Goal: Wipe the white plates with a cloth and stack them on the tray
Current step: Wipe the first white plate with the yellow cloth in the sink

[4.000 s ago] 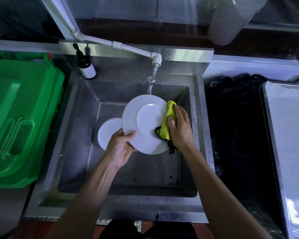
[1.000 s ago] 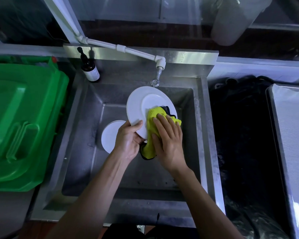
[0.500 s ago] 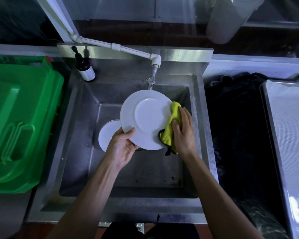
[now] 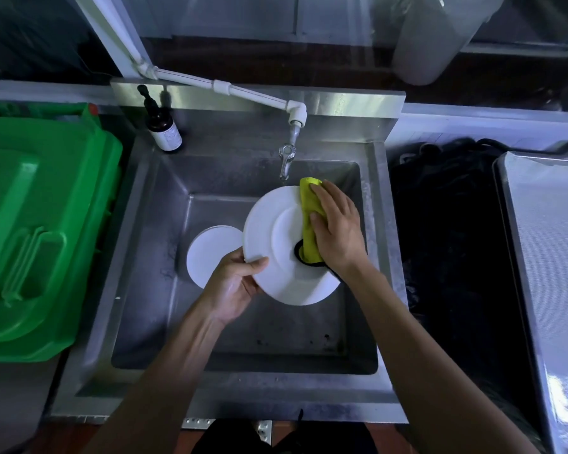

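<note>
You're mid-wipe: your left hand grips the plate over the sink, your right hand presses the cloth flat; another plate waits below, the tray looks bare.

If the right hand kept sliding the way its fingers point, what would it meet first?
The right hand presses the yellow cloth on the held plate, fingers aimed up-left toward the tap spout. Past the plate's rim, the spout looks likeliest, though depth is unclear; it may pass beneath.
</note>
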